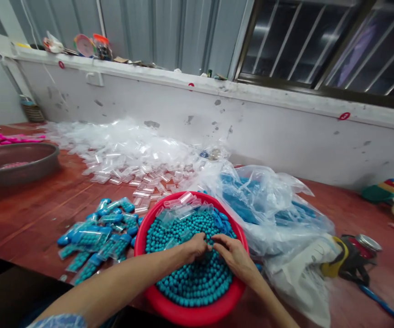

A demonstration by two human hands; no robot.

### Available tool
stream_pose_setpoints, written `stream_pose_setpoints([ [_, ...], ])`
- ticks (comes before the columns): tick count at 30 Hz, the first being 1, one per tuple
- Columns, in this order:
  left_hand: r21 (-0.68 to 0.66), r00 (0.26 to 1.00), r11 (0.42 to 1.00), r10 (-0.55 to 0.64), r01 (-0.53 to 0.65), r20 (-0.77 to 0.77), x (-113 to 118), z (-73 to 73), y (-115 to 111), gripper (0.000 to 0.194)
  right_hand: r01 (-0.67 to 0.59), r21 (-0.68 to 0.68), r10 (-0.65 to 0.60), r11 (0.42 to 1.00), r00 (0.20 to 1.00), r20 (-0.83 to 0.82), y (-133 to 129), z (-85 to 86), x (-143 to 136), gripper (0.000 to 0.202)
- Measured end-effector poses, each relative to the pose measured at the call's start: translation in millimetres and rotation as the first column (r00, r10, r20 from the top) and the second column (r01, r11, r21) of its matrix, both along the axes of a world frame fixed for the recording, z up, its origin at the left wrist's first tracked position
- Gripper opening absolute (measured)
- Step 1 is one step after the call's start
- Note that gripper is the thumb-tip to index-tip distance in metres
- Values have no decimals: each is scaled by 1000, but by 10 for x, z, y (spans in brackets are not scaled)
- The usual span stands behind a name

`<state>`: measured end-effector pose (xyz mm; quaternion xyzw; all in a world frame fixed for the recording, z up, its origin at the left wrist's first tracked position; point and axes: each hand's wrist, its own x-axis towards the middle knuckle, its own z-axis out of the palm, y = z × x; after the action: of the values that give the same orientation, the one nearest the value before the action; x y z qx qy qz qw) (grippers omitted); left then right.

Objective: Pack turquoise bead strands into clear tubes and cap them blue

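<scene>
A red plastic basin holds a mass of small turquoise beads, with clear plastic tubes and blue caps along its far side. Over the beads, my left hand is closed, its fingers curled round something I cannot make out. Close against it from the right, my right hand bends its fingers together at the left fingertips; whatever lies between them is hidden. Left of the basin lies a pile of bead-filled tubes with blue caps.
A heap of clear empty tubes spreads along the wall. Right of the basin sits a plastic bag of blue pieces, beside a white cloth bag and a metal-lidded jar. A brown basin stands far left.
</scene>
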<state>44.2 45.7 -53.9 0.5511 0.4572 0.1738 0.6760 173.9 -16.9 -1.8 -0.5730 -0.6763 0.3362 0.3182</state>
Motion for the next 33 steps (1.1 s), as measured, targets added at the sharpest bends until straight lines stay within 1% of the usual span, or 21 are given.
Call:
stream_pose_setpoints([
  [2, -74, 1000, 997, -15, 15, 3, -18, 48, 19, 20, 69, -46, -74, 997, 992, -105, 6, -22, 49, 26],
  [4, -121, 999, 992, -17, 21, 33, -92, 123, 33, 21, 140, -27, -142, 990, 983, -116, 34, -9, 112, 27],
  [5, -133, 999, 991, -15, 21, 49, -137, 166, 38, 22, 161, 23, -159, 987, 985, -69, 59, 15, 138, 27],
  [6, -140, 998, 990, -9, 18, 64, -184, 211, 39, 23, 163, 89, -165, 983, 986, 15, 92, 49, 156, 26],
  [7, -143, 997, 990, -2, 13, 80, -230, 254, 37, 24, 144, 156, -165, 977, 978, 128, 135, 90, 164, 26],
  [8, -144, 995, 990, 7, 7, 95, -274, 296, 30, 26, 106, 207, -159, 973, 953, 257, 187, 133, 161, 26],
  [9, -144, 994, 990, 16, 0, 111, -315, 336, 17, 28, 54, 224, -141, 973, 909, 393, 245, 173, 148, 27],
  [11, -146, 989, 989, 33, -12, 141, -394, 411, -26, 31, -64, 175, -65, 983, 763, 643, 371, 226, 105, 28],
  [13, -154, 986, 988, 40, -15, 164, -471, 479, -86, 34, -149, 93, 19, 984, 614, 789, 488, 230, 54, 25],
  [14, -159, 983, 987, 40, -11, 179, -509, 511, -120, 36, -174, 64, 47, 983, 566, 823, 535, 215, 31, 24],
  [15, -166, 979, 986, 38, -4, 201, -546, 540, -153, 38, -186, 50, 59, 981, 540, 840, 572, 190, 10, 23],
  [17, -186, 967, 982, 34, 15, 254, -613, 583, -211, 41, -185, 46, 60, 982, 528, 847, 610, 130, -30, 21],
  [19, -224, 955, 974, 44, 24, 292, -666, 595, -253, 40, -186, 45, 58, 982, 511, 858, 595, 73, -69, 18],
  [21, -273, 957, 962, 63, 17, 284, -702, 576, -276, 38, -193, 49, 53, 980, 493, 868, 534, 37, -104, 15],
  [23, -305, 968, 952, 70, 7, 240, -723, 542, -286, 36, -210, 53, 54, 976, 475, 879, 452, 26, -125, 16],
  [25, -312, 980, 950, 56, 7, 193, -733, 519, -292, 35, -232, 47, 66, 972, 457, 887, 378, 39, -129, 20],
  [27, -307, 983, 951, 42, 15, 177, -740, 519, -296, 36, -251, 29, 88, 968, 445, 891, 332, 71, -128, 24],
  [31, -292, 963, 954, 17, 64, 268, -751, 546, -308, 39, -274, 33, 95, 961, 439, 894, 312, 161, -180, 24],
  [33, -280, 961, 956, -10, 91, 277, -754, 547, -316, 39, -277, 59, 73, 959, 443, 893, 312, 204, -231, 24],
])
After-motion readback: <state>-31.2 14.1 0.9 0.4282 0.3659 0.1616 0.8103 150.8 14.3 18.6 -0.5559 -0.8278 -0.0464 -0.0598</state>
